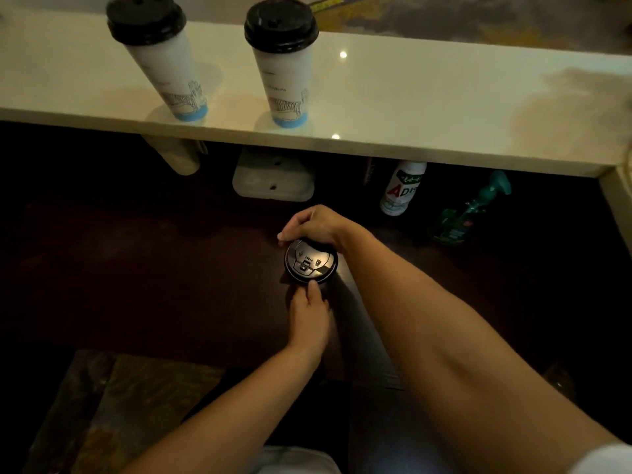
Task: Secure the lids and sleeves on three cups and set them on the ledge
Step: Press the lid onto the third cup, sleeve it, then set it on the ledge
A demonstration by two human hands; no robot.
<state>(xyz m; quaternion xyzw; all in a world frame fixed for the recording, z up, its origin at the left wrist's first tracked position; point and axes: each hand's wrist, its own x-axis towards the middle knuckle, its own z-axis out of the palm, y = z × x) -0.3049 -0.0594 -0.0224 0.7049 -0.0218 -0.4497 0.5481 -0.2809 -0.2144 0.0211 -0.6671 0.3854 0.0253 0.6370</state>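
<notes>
Two tall white cups with black lids stand upright on the pale ledge: one at the far left, one to its right. Neither shows a sleeve. Below the ledge, on the dark counter, a third cup is seen from above, only its black lid showing. My right hand curls over the lid's far rim. My left hand wraps the cup just under the lid, thumb on the near rim. The cup's body is hidden.
Under the ledge lie a white plastic box, a stack of white cups on its side, a white bottle with red letters and a green spray bottle. A patterned surface is at bottom left.
</notes>
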